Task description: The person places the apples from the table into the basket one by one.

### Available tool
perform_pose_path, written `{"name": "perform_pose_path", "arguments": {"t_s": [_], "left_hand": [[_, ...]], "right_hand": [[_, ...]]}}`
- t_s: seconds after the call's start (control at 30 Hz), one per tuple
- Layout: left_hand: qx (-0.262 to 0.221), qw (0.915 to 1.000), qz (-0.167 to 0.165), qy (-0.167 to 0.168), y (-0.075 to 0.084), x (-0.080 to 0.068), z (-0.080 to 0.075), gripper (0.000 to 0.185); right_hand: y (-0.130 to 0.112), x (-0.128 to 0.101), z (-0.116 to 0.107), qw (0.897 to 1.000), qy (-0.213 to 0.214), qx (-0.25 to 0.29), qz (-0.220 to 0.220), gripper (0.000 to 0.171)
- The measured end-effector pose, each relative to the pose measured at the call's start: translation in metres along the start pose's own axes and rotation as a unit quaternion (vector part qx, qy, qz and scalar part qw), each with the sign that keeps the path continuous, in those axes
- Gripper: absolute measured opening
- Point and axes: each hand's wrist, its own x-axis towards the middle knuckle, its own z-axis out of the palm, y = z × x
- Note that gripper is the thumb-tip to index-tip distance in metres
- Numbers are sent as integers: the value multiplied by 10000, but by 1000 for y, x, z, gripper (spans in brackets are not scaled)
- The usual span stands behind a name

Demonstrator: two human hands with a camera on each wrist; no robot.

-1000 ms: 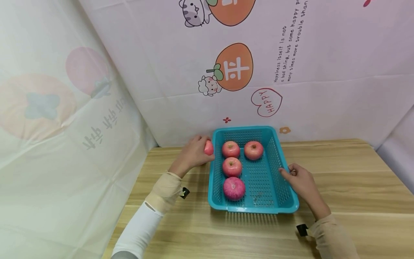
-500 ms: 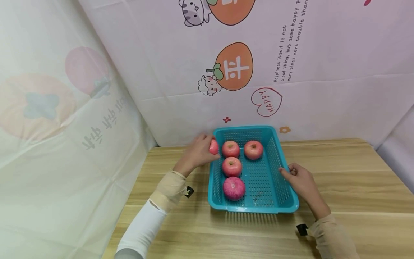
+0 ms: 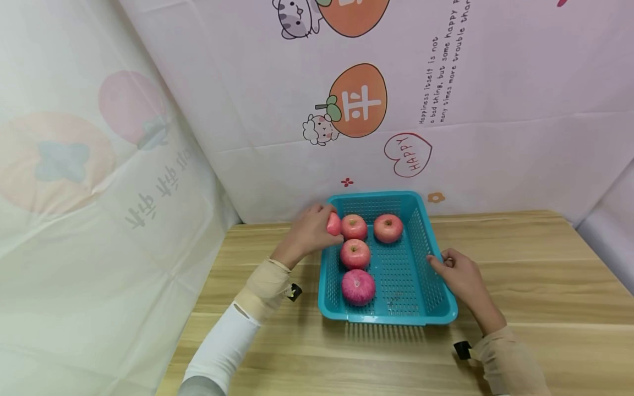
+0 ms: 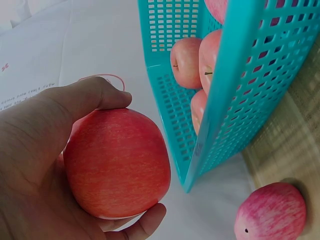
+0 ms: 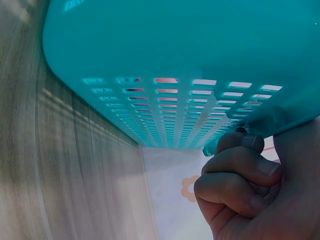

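Head view: left hand (image 3: 309,234) grips an apple (image 3: 334,224) at the basket (image 3: 441,286) rim's 10 o'clock corner; right hand (image 3: 458,275) holds the 3 o'clock rim. Best lift clear, then lower into bare mesh.

A teal perforated basket (image 3: 438,286) holds pink-red apples (image 3: 355,254), the nearest one (image 3: 358,287) deeper magenta, on a pale wood-grain table (image 3: 535,286) against a white cartoon-print backdrop (image 3: 356,102).

Just right of the left hand's fingers (image 3: 331,212), the basket (image 3: 436,264) wall and three apples (image 3: 355,254) fill the left column; the right column beyond stands open below one apple (image 3: 388,228).
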Motion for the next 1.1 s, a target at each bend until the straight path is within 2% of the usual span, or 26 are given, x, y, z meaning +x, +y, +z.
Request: {"name": "perform_pose_path", "arguments": {"t_s": [0.37, 0.8, 1.1], "left_hand": [[-50, 9999, -64, -133, 9, 4, 5, 70], [-105, 9997, 70, -223, 22, 11, 11, 72], [205, 9992, 158, -303, 27, 14, 16, 75]], "right_hand": [[-1, -1, 0, 10000, -4, 23, 13, 47], [-2, -1, -1, 10000, 14, -2, 18, 46], [-3, -1, -2, 10000, -64, 56, 7, 48]]}}
